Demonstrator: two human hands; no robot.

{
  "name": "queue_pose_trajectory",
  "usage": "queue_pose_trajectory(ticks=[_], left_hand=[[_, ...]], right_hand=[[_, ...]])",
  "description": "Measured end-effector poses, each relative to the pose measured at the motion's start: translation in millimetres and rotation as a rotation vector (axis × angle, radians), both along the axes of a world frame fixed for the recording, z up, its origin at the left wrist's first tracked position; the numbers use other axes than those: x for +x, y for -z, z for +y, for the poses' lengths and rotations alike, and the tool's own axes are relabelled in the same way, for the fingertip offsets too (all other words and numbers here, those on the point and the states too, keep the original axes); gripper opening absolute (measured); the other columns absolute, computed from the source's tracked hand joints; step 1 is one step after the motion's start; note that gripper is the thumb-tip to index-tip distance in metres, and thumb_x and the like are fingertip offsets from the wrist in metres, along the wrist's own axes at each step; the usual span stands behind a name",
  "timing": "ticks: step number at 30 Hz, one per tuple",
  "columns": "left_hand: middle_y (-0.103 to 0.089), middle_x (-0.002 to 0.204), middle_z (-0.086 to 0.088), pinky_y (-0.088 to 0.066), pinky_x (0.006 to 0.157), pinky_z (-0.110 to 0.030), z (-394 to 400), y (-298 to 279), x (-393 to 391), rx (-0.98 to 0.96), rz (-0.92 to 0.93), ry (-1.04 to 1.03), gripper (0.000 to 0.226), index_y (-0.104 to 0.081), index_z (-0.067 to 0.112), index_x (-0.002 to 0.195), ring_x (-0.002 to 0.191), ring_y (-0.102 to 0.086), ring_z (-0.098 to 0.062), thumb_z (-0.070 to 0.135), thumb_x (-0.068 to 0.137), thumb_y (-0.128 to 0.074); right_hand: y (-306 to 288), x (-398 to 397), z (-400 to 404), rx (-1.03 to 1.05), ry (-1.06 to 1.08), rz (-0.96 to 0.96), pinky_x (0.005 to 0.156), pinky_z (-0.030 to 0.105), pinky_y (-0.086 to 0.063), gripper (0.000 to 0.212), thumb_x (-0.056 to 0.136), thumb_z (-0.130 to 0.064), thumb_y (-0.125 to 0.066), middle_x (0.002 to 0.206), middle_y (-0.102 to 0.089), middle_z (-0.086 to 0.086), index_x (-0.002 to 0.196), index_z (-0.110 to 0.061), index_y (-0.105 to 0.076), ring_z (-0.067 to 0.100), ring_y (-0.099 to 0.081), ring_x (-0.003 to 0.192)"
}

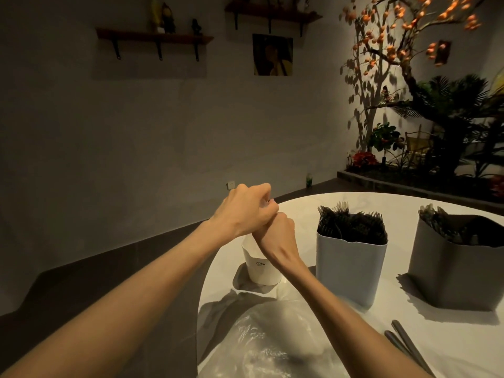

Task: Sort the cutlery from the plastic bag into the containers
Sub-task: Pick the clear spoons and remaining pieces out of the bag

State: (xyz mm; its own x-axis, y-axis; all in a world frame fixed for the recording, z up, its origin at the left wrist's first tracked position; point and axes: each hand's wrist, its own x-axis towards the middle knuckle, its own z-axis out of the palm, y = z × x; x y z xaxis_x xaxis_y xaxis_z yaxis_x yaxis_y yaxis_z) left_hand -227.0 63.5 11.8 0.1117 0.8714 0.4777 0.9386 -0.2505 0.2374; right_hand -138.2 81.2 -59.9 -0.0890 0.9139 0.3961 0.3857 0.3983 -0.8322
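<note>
Crumpled clear plastic bag (272, 336) lies at the near edge of the white table (354, 336), between the two forearms. Both hands are raised together above the white container (260, 266) marked CRBW, which stands near the left edge of the table. Fingers of the left hand (245, 211) are curled, and the fist-like right hand (275, 230) touches it from below; something small and pale seems pinched between them, but I cannot tell what it is. A light grey container (350, 266) full of dark forks (354, 225) stands in the middle of the table. To its right stands a darker grey container (455, 271) with dark cutlery (439, 222). Two grey handles (406, 342) lie near the near right edge.
</note>
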Motion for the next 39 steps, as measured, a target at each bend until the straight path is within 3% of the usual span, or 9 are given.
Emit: queue_pose_trajectory(ticks=[4, 9, 19, 24, 26, 29, 33, 36, 39], left_hand=[[-0.065, 0.080, -0.005, -0.048, 0.057, -0.034, 2.8, 1.9, 5.2, -0.010, -0.116, 0.005, 0.021, -0.052, 0.013, 0.084, 0.070, -0.060, -0.023, 0.030, 0.097, -0.052], [-0.062, 0.073, -0.004, -0.038, 0.051, -0.025, 6.2, -6.9, 7.7, -0.024, -0.073, 0.004, 0.025, -0.056, 0.013, 0.079, 0.063, -0.056, -0.020, 0.029, 0.097, -0.051], [-0.063, 0.068, -0.013, -0.044, 0.040, -0.023, 5.2, 0.0, 24.1, -0.478, -0.509, -0.015, 0.052, -0.066, 0.020, 0.103, 0.037, -0.045, -0.012, 0.069, 0.085, -0.062], [-0.057, 0.076, -0.028, -0.035, 0.040, -0.021, 0.5, 7.4, 23.0, -0.463, -0.636, 0.027, 0.033, -0.067, 0.001, 0.098, 0.041, -0.039, -0.015, 0.032, 0.094, -0.056], [-0.055, 0.064, -0.021, -0.032, 0.040, -0.021, -1.2, 9.1, 25.1, -0.384, -0.645, -0.010, 0.034, -0.064, -0.009, 0.092, 0.040, -0.039, -0.016, 0.024, 0.093, -0.053], [-0.049, 0.050, -0.009, -0.032, 0.037, -0.022, 2.2, 7.7, 23.6, -0.270, -0.615, -0.043, 0.036, -0.061, -0.011, 0.084, 0.037, -0.039, -0.015, 0.023, 0.094, -0.053], [-0.064, 0.069, -0.012, -0.045, 0.050, -0.032, 16.7, 1.0, 6.1, -0.087, -0.300, -0.069, 0.037, -0.064, -0.003, 0.079, 0.057, -0.056, -0.022, 0.029, 0.094, -0.053], [-0.068, 0.084, -0.010, -0.054, 0.065, -0.036, 33.9, 11.3, -0.2, -0.235, 0.052, -0.081, 0.029, -0.063, 0.010, 0.080, 0.071, -0.063, -0.022, 0.033, 0.095, -0.056], [-0.067, 0.090, -0.007, -0.058, 0.076, -0.040, 53.5, 30.9, 0.7, -0.397, 0.179, -0.084, 0.027, -0.062, 0.015, 0.087, 0.083, -0.065, -0.026, 0.040, 0.095, -0.057]], right_hand=[[-4.8, 10.4, 2.1, -0.019, -0.013, 0.028, 0.070, 0.044, -0.059, 0.028, 0.090, -0.021, -0.064, 0.074, -0.066, 0.007, 0.064, -0.022, -0.055, 0.023, -0.062, 0.071], [-4.6, 27.1, -2.2, -0.089, -0.165, 0.086, 0.053, 0.015, -0.042, 0.021, 0.090, -0.030, -0.072, 0.071, -0.064, -0.005, 0.073, -0.023, -0.061, 0.007, -0.055, 0.061], [8.6, 42.2, -3.6, 0.092, 0.072, -0.115, 0.055, 0.036, -0.041, 0.023, 0.092, -0.021, -0.049, 0.068, -0.057, 0.010, 0.072, -0.012, -0.053, 0.028, -0.051, 0.061], [6.5, 41.2, -5.6, 0.157, 0.101, -0.168, 0.067, 0.043, -0.057, 0.025, 0.091, -0.025, -0.052, 0.083, -0.071, 0.014, 0.099, -0.011, -0.071, 0.034, -0.064, 0.075], [3.7, 40.5, -6.8, 0.122, 0.041, -0.122, 0.062, 0.039, -0.055, 0.018, 0.088, -0.025, -0.057, 0.077, -0.070, 0.009, 0.092, -0.016, -0.072, 0.030, -0.063, 0.071], [-0.7, 46.1, -6.4, -0.015, -0.052, -0.017, 0.057, 0.040, -0.056, 0.018, 0.083, -0.035, -0.070, 0.072, -0.068, 0.003, 0.080, -0.018, -0.068, 0.023, -0.065, 0.065], [13.8, 75.5, -16.9, -0.213, -0.099, -0.023, 0.061, 0.038, -0.063, 0.039, 0.078, -0.034, -0.075, 0.093, -0.067, 0.002, 0.109, -0.017, -0.058, 0.016, -0.072, 0.068], [24.7, 102.2, -29.9, -0.206, -0.165, -0.093, 0.054, 0.034, -0.062, 0.015, 0.089, -0.018, -0.067, 0.081, -0.070, 0.005, 0.102, -0.012, -0.064, 0.015, -0.072, 0.061], [26.3, 122.3, -42.2, -0.205, -0.233, -0.171, 0.053, 0.030, -0.061, 0.009, 0.093, -0.017, -0.065, 0.076, -0.072, 0.007, 0.094, -0.009, -0.068, 0.015, -0.071, 0.061]])
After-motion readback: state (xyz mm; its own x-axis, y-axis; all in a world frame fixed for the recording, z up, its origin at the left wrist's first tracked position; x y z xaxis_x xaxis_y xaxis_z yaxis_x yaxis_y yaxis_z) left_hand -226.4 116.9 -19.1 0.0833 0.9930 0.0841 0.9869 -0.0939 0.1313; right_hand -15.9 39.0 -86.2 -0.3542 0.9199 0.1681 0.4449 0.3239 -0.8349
